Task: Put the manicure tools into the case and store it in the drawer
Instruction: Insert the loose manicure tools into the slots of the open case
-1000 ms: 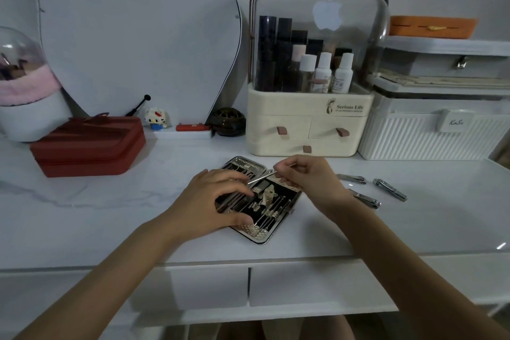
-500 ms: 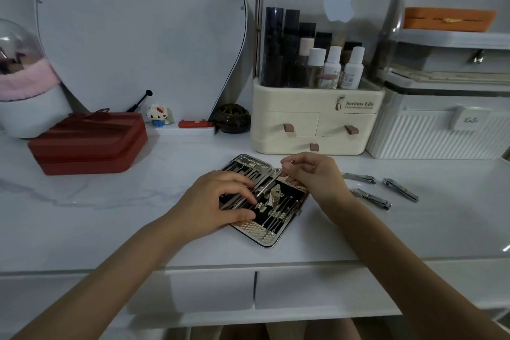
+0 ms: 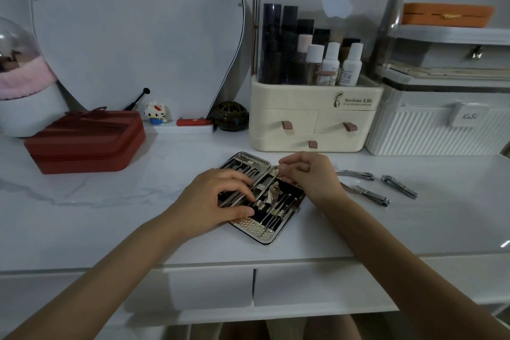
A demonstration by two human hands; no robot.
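An open manicure case [image 3: 265, 232] with a silver textured rim lies flat on the white desk, rows of steel tools strapped inside. My left hand [image 3: 212, 201] rests on its left half, bent fingertips pressing on the tools. My right hand [image 3: 309, 174] is at the case's upper right edge and pinches the top end of a slim metal tool [image 3: 266, 188] that slants down into the case. Three steel nail clippers lie loose on the desk to the right: one [image 3: 356, 175], a second [image 3: 369, 194] and a third [image 3: 400, 186].
Two white desk drawers [image 3: 212, 287] sit shut under the front edge. Behind the case stand a cream cosmetics organiser [image 3: 314, 130] with small drawers and a white ribbed box [image 3: 441, 132]. A red zip case [image 3: 85, 141] is at the left, before a mirror.
My right hand has lowered the slim tool from above the case down into it. My left hand has stayed on the case, its fingers shifting slightly.
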